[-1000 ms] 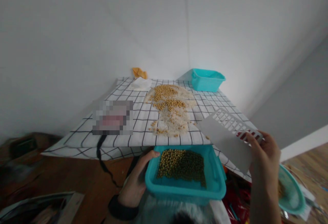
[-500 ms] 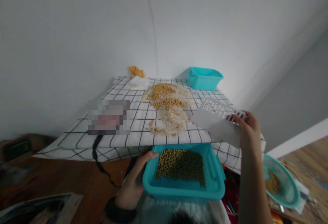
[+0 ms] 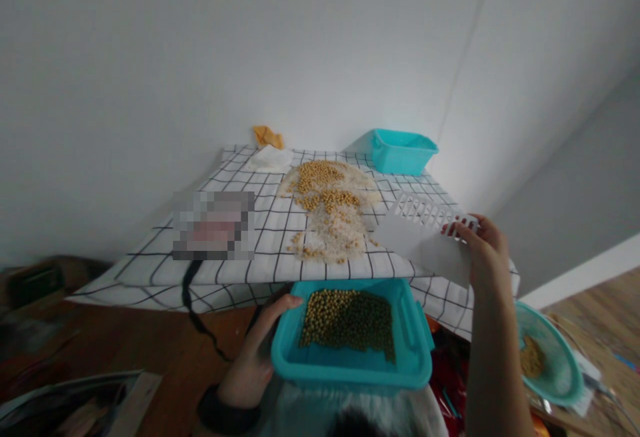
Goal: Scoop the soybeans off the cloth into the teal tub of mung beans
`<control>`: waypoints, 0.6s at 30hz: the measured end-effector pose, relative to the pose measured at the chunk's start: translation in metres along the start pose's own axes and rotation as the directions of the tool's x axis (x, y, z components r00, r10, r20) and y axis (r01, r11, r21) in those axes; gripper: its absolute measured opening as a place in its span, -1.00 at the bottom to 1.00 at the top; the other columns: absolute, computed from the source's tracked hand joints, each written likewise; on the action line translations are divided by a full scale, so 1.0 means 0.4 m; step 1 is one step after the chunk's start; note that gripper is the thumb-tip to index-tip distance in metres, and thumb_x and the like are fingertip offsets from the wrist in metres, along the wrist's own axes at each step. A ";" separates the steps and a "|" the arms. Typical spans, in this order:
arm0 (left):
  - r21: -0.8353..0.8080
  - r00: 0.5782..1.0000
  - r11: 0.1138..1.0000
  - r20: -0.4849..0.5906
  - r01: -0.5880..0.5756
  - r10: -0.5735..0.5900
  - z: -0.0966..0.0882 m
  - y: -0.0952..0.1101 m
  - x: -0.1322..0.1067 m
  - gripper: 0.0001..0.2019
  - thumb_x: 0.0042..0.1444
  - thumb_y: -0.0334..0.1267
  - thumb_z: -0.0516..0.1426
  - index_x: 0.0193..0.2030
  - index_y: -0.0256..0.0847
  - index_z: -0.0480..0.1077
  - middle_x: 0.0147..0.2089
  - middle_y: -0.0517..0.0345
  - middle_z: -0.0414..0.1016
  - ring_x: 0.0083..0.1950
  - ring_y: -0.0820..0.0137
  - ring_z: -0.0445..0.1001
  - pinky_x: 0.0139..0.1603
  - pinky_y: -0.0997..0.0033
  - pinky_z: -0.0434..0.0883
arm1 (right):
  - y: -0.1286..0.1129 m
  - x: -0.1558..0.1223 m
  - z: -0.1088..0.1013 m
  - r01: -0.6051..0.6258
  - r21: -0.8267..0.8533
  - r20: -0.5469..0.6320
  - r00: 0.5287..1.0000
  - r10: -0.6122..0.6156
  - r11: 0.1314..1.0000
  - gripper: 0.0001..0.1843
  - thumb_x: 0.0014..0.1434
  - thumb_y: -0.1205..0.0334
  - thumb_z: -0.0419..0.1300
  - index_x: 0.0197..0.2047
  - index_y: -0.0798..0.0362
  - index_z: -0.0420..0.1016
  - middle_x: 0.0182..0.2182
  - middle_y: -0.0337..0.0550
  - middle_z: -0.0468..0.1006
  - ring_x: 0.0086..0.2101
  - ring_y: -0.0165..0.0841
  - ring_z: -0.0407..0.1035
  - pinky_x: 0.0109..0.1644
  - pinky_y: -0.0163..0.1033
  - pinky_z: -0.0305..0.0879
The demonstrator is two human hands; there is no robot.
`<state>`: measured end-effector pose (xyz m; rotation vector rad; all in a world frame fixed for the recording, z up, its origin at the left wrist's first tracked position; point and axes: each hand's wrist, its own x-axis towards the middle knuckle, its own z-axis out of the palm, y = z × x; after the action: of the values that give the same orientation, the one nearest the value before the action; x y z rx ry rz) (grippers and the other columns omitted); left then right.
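Note:
My left hand (image 3: 263, 337) grips the left rim of a turquoise plastic tub (image 3: 350, 373), its thumb on the edge and its other fingers hidden. The tub is below the table's front edge, holding round yellow beans (image 3: 345, 323) whose right part looks dark. My right hand (image 3: 485, 243) is closed around the slotted edge of a white plastic board (image 3: 420, 237), held tilted over the table's right front. Left of the board, yellow beans (image 3: 320, 175) lie spread with pale, rice-like grains (image 3: 337, 230) on the checked tablecloth (image 3: 260, 237).
Another turquoise tub (image 3: 403, 153) stands at the back right. A white cloth or bag (image 3: 270, 159) and an orange cloth (image 3: 269, 137) lie at the back left. A pixelated item (image 3: 214, 225) with a black strap is at left. Below right sits a turquoise basin (image 3: 555, 357).
The tub in my left hand has shifted slightly left in view, along with that hand. My right hand and the white board have barely moved.

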<state>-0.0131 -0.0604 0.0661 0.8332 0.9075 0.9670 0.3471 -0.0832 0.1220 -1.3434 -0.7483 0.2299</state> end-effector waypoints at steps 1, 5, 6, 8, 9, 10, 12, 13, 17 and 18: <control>0.017 0.996 0.996 -0.019 -0.085 0.086 -0.006 -0.005 0.003 -0.71 -0.20 -0.22 0.37 -0.24 -0.01 0.58 -0.23 0.29 0.67 -0.27 0.24 0.56 -0.08 0.27 0.48 | -0.002 0.000 0.000 -0.010 -0.002 -0.004 1.000 0.010 1.000 -0.67 -0.15 0.10 0.35 -0.29 0.03 0.47 -0.52 -0.28 0.50 -0.56 -0.40 0.31 -0.50 -0.33 0.15; 0.012 0.994 0.994 -0.027 0.109 -0.109 -0.038 -0.029 0.016 -0.78 -0.09 -0.06 0.31 -0.32 -0.10 0.58 -0.26 0.16 0.68 -0.11 0.08 0.57 -0.02 0.15 0.48 | -0.007 -0.002 -0.003 -0.045 -0.016 -0.017 0.999 0.045 0.999 -0.66 -0.15 0.09 0.36 -0.29 0.03 0.47 -0.49 -0.26 0.53 -0.53 -0.37 0.36 -0.48 -0.31 0.20; 0.010 0.998 0.999 -0.042 0.036 -0.036 -0.044 -0.034 0.015 -0.76 -0.11 -0.09 0.33 -0.27 -0.06 0.58 -0.22 0.20 0.68 -0.10 0.10 0.57 0.00 0.19 0.48 | -0.007 -0.004 -0.005 -0.049 -0.017 -0.015 0.999 0.049 0.999 -0.66 -0.15 0.09 0.36 -0.28 0.03 0.46 -0.49 -0.26 0.54 -0.53 -0.37 0.37 -0.48 -0.31 0.21; 0.048 0.996 0.996 -0.050 -0.077 0.079 -0.054 -0.043 0.011 -0.71 -0.15 -0.13 0.36 -0.21 -0.01 0.59 -0.14 0.23 0.67 -0.07 0.13 0.56 0.03 0.23 0.45 | -0.009 -0.010 -0.010 -0.057 -0.010 -0.008 0.998 0.057 0.998 -0.66 -0.13 0.09 0.36 -0.27 0.02 0.45 -0.49 -0.26 0.54 -0.54 -0.36 0.38 -0.48 -0.30 0.22; 0.081 0.989 0.987 -0.051 -0.137 0.141 -0.057 -0.048 0.008 -0.68 -0.18 -0.15 0.38 -0.20 0.01 0.59 -0.09 0.24 0.66 -0.05 0.12 0.54 0.05 0.25 0.44 | -0.011 -0.013 -0.014 -0.061 -0.006 -0.009 0.998 0.061 0.998 -0.65 -0.13 0.10 0.36 -0.26 0.02 0.45 -0.49 -0.27 0.54 -0.54 -0.36 0.38 -0.49 -0.31 0.21; 0.109 0.983 0.979 -0.046 -0.170 0.176 -0.060 -0.051 0.005 -0.66 -0.21 -0.17 0.40 -0.20 0.01 0.59 -0.06 0.22 0.65 -0.03 0.11 0.54 0.06 0.24 0.43 | -0.014 -0.015 -0.018 -0.064 -0.003 -0.006 0.998 0.064 0.998 -0.65 -0.13 0.10 0.36 -0.26 0.01 0.45 -0.49 -0.27 0.54 -0.55 -0.37 0.37 -0.51 -0.32 0.20; 0.143 0.974 0.966 -0.031 -0.216 0.222 -0.064 -0.057 0.000 -0.63 -0.26 -0.19 0.42 -0.21 0.00 0.60 -0.02 0.17 0.63 -0.01 0.05 0.52 0.06 0.19 0.43 | -0.021 -0.020 -0.030 -0.078 0.007 0.026 0.997 0.078 0.997 -0.65 -0.15 0.12 0.38 -0.26 0.01 0.47 -0.49 -0.28 0.53 -0.56 -0.38 0.36 -0.52 -0.33 0.18; 0.150 0.973 0.963 -0.022 -0.224 0.230 -0.065 -0.058 -0.001 -0.63 -0.26 -0.18 0.41 -0.20 -0.01 0.60 0.00 0.15 0.63 -0.01 0.03 0.52 0.05 0.16 0.44 | -0.025 -0.023 -0.036 -0.091 0.015 0.056 0.994 0.090 0.996 -0.65 -0.15 0.13 0.39 -0.26 0.00 0.48 -0.49 -0.28 0.54 -0.56 -0.38 0.36 -0.52 -0.32 0.19; 0.196 0.961 0.942 0.020 -0.273 0.274 -0.073 -0.053 -0.011 -0.68 -0.20 -0.21 0.39 -0.20 0.02 0.61 0.07 0.11 0.58 0.07 0.01 0.49 0.11 0.17 0.42 | -0.024 -0.048 -0.065 -0.158 0.074 0.116 0.982 0.149 0.985 -0.71 -0.15 0.14 0.39 -0.29 -0.02 0.53 -0.50 -0.29 0.54 -0.54 -0.37 0.37 -0.49 -0.30 0.23; 0.206 0.958 0.937 0.026 -0.283 0.284 -0.075 -0.049 -0.016 -0.69 -0.19 -0.24 0.39 -0.21 0.04 0.62 0.07 0.11 0.57 0.08 0.02 0.48 0.12 0.19 0.41 | -0.017 -0.060 -0.070 -0.184 0.087 0.105 0.979 0.175 0.979 -0.72 -0.14 0.14 0.37 -0.29 -0.02 0.54 -0.49 -0.28 0.54 -0.54 -0.36 0.38 -0.49 -0.29 0.25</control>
<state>-0.0360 -0.0676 0.0388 1.1646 0.9178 1.1358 0.3444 -0.1206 0.1187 -1.3159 -0.6886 0.4725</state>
